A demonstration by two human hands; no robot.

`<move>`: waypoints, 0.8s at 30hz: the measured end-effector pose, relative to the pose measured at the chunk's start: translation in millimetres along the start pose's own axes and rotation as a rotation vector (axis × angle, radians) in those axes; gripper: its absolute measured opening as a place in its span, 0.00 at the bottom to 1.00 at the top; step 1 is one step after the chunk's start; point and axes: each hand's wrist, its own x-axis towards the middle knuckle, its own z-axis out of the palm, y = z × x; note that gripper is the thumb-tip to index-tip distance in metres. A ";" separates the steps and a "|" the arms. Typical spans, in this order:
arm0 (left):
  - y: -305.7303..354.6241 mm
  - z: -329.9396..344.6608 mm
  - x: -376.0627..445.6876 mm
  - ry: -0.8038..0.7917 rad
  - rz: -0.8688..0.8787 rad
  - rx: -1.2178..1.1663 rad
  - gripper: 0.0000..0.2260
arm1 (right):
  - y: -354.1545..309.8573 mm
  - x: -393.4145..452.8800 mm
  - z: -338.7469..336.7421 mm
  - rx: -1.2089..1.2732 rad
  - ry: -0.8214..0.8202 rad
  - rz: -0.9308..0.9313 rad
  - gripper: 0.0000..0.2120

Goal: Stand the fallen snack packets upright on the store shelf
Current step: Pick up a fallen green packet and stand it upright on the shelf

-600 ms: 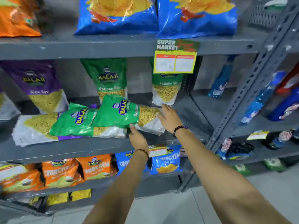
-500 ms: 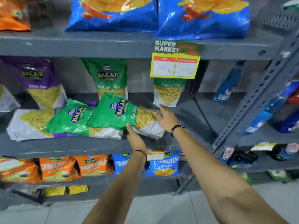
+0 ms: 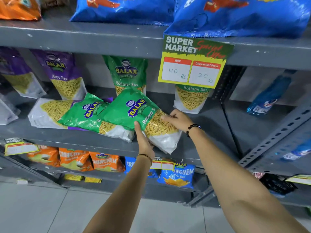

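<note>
Both hands closed on one fallen green Ratlami Sev packet point(image 3: 134, 113), tilted, its white end hanging past the front edge of the grey shelf point(image 3: 210, 143). Left hand point(image 3: 144, 142) gripping from below at the packet's lower edge, thumb up over the green face. Right hand point(image 3: 179, 120) pressing the see-through panel from the right, fingers curled on it. Just left of the hands, a second green packet point(image 3: 84, 117) lying flat, overlapping a purple-and-white packet point(image 3: 48, 113). Behind the hands, upright packets point(image 3: 125, 73) against the back wall. Above the right hand, a price card point(image 3: 191, 63) hanging.

Grey metal shelving point(image 3: 101, 41) stands on pale tiled floor point(image 3: 42, 212).
</note>
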 end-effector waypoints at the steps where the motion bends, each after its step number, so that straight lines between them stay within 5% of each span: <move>1: 3.8 -3.4 -1.6 -0.020 -0.003 0.033 0.31 | 1.5 -6.6 -3.6 0.044 -0.014 0.009 0.23; 10: 53.0 -25.5 -24.6 -0.213 0.053 0.200 0.19 | 18.7 -82.0 -2.4 0.795 -0.164 0.046 0.23; 14: 72.0 -31.5 -48.5 -0.342 -0.008 0.180 0.17 | 10.6 -113.7 -2.5 0.827 -0.173 -0.012 0.11; 18: 84.4 -36.9 -76.0 -0.439 -0.043 0.170 0.19 | -0.1 -141.7 -6.7 0.941 -0.209 -0.133 0.09; 24: 83.9 -44.8 -88.8 -0.509 -0.019 0.223 0.21 | -1.6 -163.0 -8.7 0.958 -0.216 -0.237 0.24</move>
